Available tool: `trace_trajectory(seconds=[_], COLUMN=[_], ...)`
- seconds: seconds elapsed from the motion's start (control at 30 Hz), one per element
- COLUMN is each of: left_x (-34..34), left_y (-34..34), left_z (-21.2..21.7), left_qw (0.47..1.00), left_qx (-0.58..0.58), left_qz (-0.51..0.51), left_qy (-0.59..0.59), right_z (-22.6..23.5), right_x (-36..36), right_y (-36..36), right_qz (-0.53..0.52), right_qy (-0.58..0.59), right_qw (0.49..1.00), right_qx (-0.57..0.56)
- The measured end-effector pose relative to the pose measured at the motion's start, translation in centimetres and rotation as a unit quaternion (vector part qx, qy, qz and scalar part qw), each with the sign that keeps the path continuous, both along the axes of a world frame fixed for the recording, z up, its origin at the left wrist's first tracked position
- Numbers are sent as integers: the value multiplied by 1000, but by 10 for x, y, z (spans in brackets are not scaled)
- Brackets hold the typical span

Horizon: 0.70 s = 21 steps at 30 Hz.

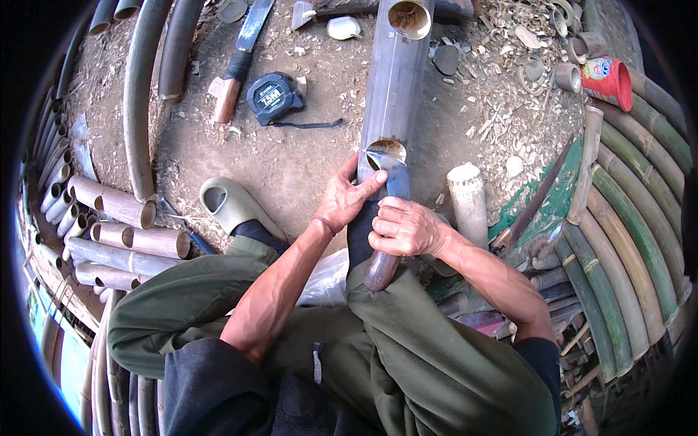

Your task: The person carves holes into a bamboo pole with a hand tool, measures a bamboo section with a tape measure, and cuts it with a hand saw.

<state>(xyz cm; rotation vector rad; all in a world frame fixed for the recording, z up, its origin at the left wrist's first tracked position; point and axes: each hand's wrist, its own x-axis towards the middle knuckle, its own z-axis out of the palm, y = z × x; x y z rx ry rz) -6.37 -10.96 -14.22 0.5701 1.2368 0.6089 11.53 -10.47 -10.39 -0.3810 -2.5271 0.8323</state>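
A long grey-brown bamboo tube point(396, 87) runs away from me between my legs, with one opening cut in its far part and another nearer me. My left hand point(345, 196) is closed around its near part, the thumb lying on top against the knife. In my right hand point(407, 229) I grip a knife point(382, 271) with a rounded wooden handle, whose butt points back toward my knee. Its metal tip rests in the nearer opening, and part of the blade is hidden there. The tube's near end is hidden by my hands.
A machete point(240, 69) and a black tape measure point(274, 98) lie on the dirt ahead left. Cut bamboo pieces point(120, 203) are stacked at left; green bamboo poles point(632, 240) line the right. A red container point(609, 81) sits far right, near scattered shavings. A short bamboo piece point(467, 200) stands right.
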Motion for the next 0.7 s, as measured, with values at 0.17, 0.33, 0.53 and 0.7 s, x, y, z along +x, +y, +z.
trace_trajectory(seconds=[0.17, 0.33, 0.53, 0.7], left_x=[-5, 3, 16, 16], left_y=[-2, 12, 28, 31], left_z=[2, 12, 9, 0], left_qw=[998, 999, 990, 985], left_qx=[21, -34, -52, -68], left_qz=[30, -18, -10, -22], left_qy=[-54, 35, 130, 157], right_z=[39, 49, 38, 35], right_x=[-7, -9, -15, -18], right_y=[24, 69, 69, 85], right_qz=[-160, -396, -472, -470], right_qy=[141, 454, 349, 358], right_qw=[956, 631, 679, 651], right_qx=[-203, -489, -441, -477])
